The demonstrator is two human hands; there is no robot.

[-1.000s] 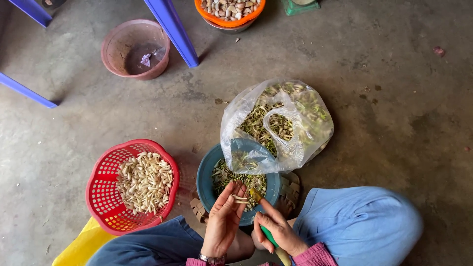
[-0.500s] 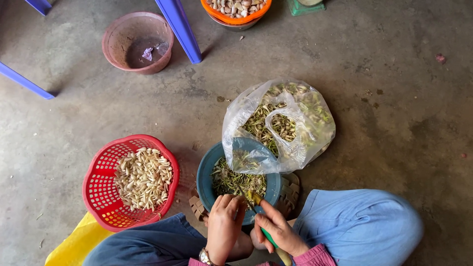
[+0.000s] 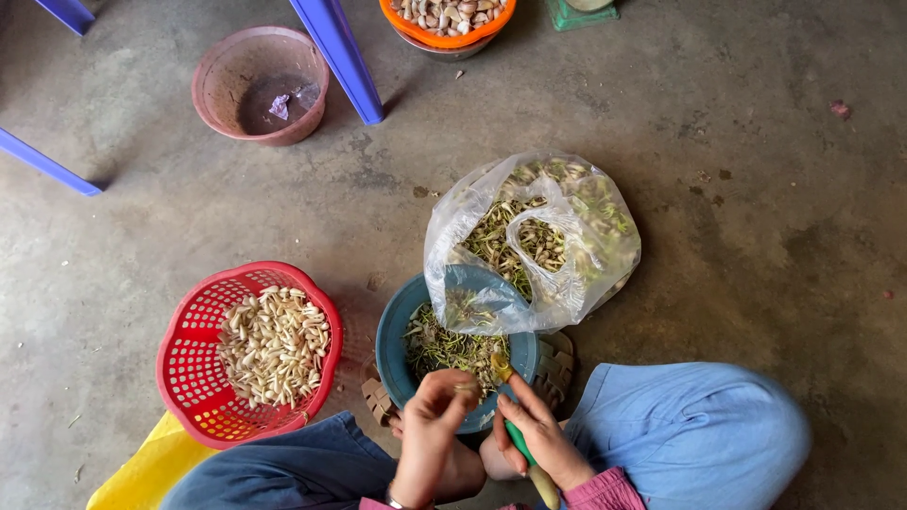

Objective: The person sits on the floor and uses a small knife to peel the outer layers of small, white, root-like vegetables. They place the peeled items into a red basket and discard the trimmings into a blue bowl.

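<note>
— What's in the hands?
— The left hand pinches a small pale clove, probably garlic; the right hand grips a green-handled knife, over the teal bowl at six o'clock.
— Changed?
— Left fingers have curled shut.
— Surroundings?
— Concrete floor; red basket at eight o'clock.

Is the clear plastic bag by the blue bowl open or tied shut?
Open. The plastic bag has its mouth gaping over the rim of the blue bowl, with the greenish trimmings inside exposed.
</note>
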